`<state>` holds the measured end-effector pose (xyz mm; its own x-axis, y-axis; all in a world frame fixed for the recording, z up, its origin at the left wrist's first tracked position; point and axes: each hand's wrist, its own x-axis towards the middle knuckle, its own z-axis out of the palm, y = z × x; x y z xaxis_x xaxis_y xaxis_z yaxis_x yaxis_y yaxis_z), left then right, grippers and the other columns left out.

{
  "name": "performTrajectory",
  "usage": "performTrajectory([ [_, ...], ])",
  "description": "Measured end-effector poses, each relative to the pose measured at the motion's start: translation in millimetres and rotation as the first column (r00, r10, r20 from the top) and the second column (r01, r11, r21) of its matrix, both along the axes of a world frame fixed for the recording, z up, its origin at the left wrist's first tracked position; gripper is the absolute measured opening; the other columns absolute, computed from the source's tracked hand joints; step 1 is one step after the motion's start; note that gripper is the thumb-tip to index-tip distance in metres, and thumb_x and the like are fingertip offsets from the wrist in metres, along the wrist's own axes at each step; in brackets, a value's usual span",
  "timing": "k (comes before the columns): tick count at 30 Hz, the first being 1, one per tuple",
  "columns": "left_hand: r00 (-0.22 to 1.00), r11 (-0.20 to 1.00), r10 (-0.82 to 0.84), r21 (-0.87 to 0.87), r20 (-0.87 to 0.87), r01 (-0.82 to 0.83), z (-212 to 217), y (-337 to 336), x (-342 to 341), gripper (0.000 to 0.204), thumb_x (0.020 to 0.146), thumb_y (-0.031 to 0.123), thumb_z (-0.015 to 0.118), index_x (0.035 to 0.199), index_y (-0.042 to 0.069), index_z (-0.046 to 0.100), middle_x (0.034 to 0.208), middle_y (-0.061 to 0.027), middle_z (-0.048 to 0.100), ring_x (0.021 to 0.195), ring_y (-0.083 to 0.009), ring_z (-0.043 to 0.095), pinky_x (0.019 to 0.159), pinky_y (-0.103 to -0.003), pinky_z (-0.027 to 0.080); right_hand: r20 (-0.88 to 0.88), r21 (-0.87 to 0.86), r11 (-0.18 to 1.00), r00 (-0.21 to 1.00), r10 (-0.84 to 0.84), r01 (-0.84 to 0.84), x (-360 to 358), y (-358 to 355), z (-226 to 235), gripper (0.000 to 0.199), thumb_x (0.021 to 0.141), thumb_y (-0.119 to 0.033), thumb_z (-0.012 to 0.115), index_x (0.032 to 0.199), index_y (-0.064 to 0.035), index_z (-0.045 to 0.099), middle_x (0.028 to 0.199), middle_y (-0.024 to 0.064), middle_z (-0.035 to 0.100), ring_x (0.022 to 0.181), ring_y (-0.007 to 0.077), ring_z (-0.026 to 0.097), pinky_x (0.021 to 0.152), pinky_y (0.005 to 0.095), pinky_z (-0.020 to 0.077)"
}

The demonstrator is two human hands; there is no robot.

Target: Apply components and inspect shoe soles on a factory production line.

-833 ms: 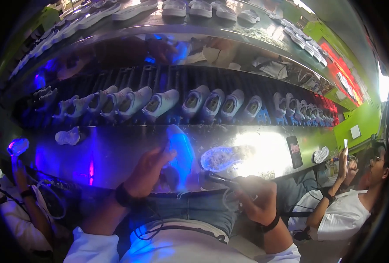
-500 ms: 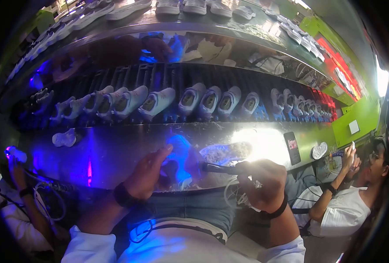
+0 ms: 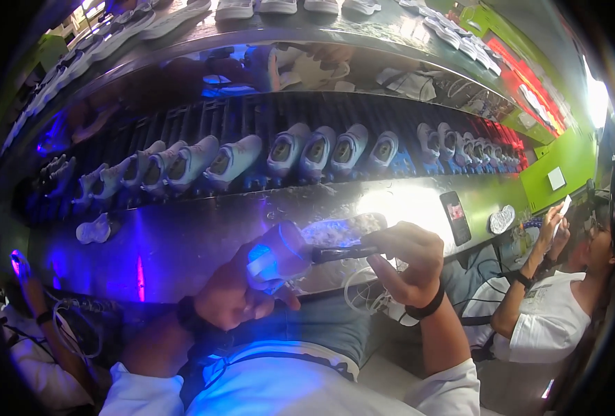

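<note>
My left hand (image 3: 227,295) is wrapped round a pale shoe (image 3: 279,251), washed in blue light and tilted above the near edge of the metal bench. Between the fingers and thumb of my right hand (image 3: 411,260) is a slim black tool that looks like a brush (image 3: 342,254). Its left end reaches the shoe's right side; whether they touch I cannot tell. Just behind the tool, an oblong, rough, whitish piece (image 3: 352,226) lies on the bench, partly hidden by the shoe and my right hand.
A conveyor (image 3: 266,177) carries a row of pale shoes (image 3: 290,149) behind the bench (image 3: 176,243). To the right lie a phone (image 3: 455,216) and a sole-shaped piece (image 3: 502,220); another pale piece (image 3: 93,229) lies left. Co-workers sit on both sides, one in a white shirt (image 3: 550,312).
The shoe has turned and tilted in my left hand, which has come round beneath it. My right hand and the brush have moved slightly left and up. The view has shifted a little.
</note>
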<state>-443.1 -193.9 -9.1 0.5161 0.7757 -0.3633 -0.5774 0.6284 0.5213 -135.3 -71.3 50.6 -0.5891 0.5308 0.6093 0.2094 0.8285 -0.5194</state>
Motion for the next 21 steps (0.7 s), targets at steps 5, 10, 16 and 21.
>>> performTrajectory([
  [5, 0.987, 0.997, 0.013, -0.080, 0.160, 0.000, -1.1, -0.9, 8.4, 0.062, 0.101, 0.025, 0.052, 0.156, 0.002, 0.035, 0.125, -0.0291, 0.060, 0.078, -0.0247, 0.067, 0.053, -0.025, 0.050, -0.081, -0.134, 0.991, 0.996, -0.033, 0.022, 0.3, -4.4, -18.1, 0.028, 0.077, -0.010, 0.080, 0.103, 0.0015, 0.079, 0.079, 0.0135, 0.072, 0.062, 0.0223, 0.063, 0.058, 0.0329, 0.0508],
  [10, 0.964, 0.971, 0.070, -0.239, 0.258, -0.007, -0.8, 2.9, 18.3, 0.063, 0.110, 0.046, 0.042, 0.150, -0.003, 0.040, 0.103, -0.0362, 0.065, 0.058, -0.0219, 0.063, 0.051, -0.027, 0.050, -0.098, -0.180, 0.981, 0.991, -0.090, 0.071, 12.1, -8.5, -44.6, 0.025, 0.080, -0.011, 0.079, 0.102, 0.0002, 0.080, 0.079, 0.0126, 0.072, 0.061, 0.0212, 0.063, 0.058, 0.0317, 0.0505],
  [16, 0.988, 0.979, -0.129, 0.171, 0.080, 0.114, -7.0, 26.7, 25.1, 0.079, 0.092, 0.005, 0.077, 0.158, 0.005, 0.034, 0.138, -0.0198, 0.053, 0.087, -0.0166, 0.062, 0.070, -0.023, 0.051, -0.102, -0.363, 0.894, 0.942, -0.319, 0.263, 30.3, -22.1, -51.9, 0.019, 0.086, -0.010, 0.077, 0.101, 0.0019, 0.078, 0.075, 0.0131, 0.069, 0.060, 0.0217, 0.066, 0.056, 0.0309, 0.0486],
  [21, 0.774, 0.771, 0.126, 0.552, -0.621, 0.318, -3.1, 84.2, 49.6, 0.070, 0.095, 0.017, 0.078, 0.154, 0.005, 0.042, 0.140, -0.0144, 0.062, 0.128, -0.0280, 0.064, 0.105, -0.042, 0.053, -0.053, -0.603, 0.741, 0.912, -0.406, 0.295, 57.0, -26.1, -49.7, 0.018, 0.093, -0.012, 0.079, 0.103, 0.0040, 0.078, 0.074, 0.0108, 0.071, 0.062, 0.0116, 0.063, 0.057, 0.0273, 0.0463],
])
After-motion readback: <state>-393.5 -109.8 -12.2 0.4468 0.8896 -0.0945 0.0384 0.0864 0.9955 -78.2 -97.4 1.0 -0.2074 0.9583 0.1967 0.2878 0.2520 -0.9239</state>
